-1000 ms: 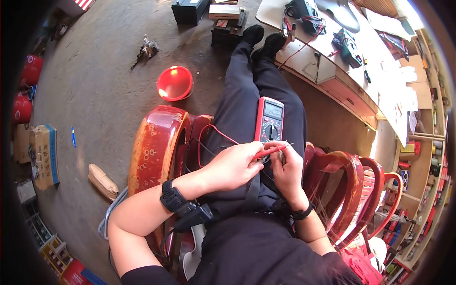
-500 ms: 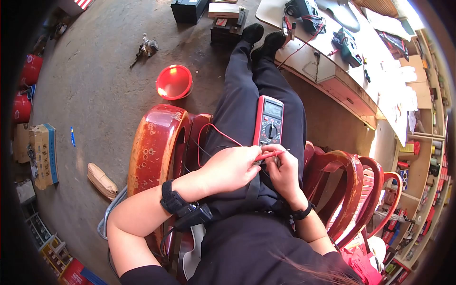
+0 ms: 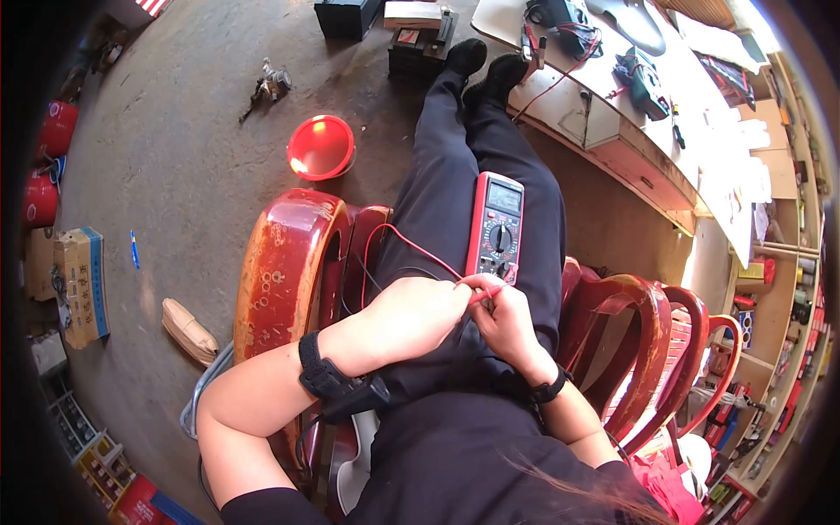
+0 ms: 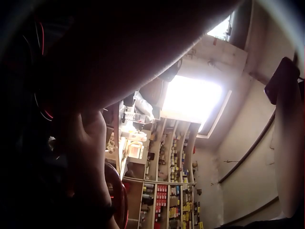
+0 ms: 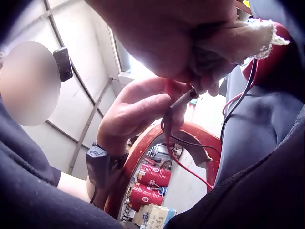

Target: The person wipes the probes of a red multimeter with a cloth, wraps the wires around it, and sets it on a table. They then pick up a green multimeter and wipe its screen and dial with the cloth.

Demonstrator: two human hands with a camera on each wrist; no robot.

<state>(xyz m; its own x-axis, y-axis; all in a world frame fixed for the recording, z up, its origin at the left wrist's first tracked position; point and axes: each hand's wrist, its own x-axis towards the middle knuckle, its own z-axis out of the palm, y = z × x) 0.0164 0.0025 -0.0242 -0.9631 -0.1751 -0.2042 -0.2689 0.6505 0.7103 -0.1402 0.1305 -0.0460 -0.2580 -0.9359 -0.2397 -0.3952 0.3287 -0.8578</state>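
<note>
A red-cased multimeter with a dial and a screen lies on the thighs of the seated person. Just below it the two hands meet. The left hand holds a red test probe, with a red test lead curving back from it. The right hand has its fingers curled around the probe's far end, which hides the tip. In the right wrist view a greyish probe body shows at the left hand's fingers. A whitish frayed piece sticks out by the right hand there.
A worn red wooden armchair surrounds the person. On the floor stand a red bucket and dark batteries. A white table with clamp cables is at the upper right, and stocked shelves line the right side.
The hands have come closer together and slightly lower, away from the multimeter's lower end. The probe tip, earlier poking out past the right fingers, is now covered by them.
</note>
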